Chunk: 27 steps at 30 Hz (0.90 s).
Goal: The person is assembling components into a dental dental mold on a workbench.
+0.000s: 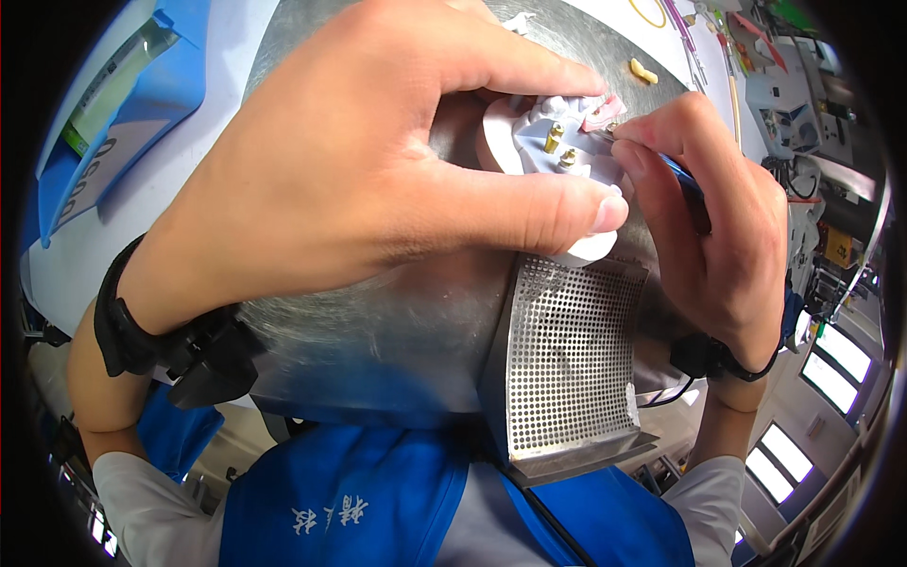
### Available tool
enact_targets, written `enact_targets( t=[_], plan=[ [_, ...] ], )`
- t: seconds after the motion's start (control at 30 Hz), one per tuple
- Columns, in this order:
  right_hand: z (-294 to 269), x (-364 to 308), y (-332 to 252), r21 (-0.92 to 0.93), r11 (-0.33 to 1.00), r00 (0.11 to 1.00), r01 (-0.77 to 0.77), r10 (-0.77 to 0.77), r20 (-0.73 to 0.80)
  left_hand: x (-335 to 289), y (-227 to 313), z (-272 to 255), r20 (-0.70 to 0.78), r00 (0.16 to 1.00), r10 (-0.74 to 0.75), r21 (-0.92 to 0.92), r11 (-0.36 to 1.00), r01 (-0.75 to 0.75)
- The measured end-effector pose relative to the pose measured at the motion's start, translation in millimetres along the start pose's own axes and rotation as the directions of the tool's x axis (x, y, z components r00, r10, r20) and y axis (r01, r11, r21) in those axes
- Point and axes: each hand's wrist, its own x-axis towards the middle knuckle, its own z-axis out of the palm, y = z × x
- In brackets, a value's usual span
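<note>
Within curled left hand (335, 175), a dental model (535, 159).

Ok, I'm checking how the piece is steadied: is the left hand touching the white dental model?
Touching. The head view shows the left hand clasping the white dental model, its thumb laid over the near side.

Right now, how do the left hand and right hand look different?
The left hand spreads wide around the white dental cast; the right hand pinches a slim blue tool. The left hand looks bigger in this view, the right hand smaller. Both wrists wear black straps.
</note>
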Motion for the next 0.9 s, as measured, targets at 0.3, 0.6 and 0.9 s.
enact_targets(
  t=[0.3,0.6,0.9],
  plan=[
    [-2,7,0,-0.140,0.986,0.992,0.092,-0.079,0.095,6,1,4,-0.017,1.000,0.026,0.008,1.000,-0.026],
    [11,-10,-6,-0.203,0.979,0.999,-0.031,0.035,0.015,9,-1,1,-0.023,0.998,0.055,0.022,0.998,-0.055],
    [22,-14,-11,-0.160,0.982,0.994,-0.099,0.091,-0.058,7,-9,5,-0.040,0.996,0.081,0.043,0.996,-0.079]
  ],
)
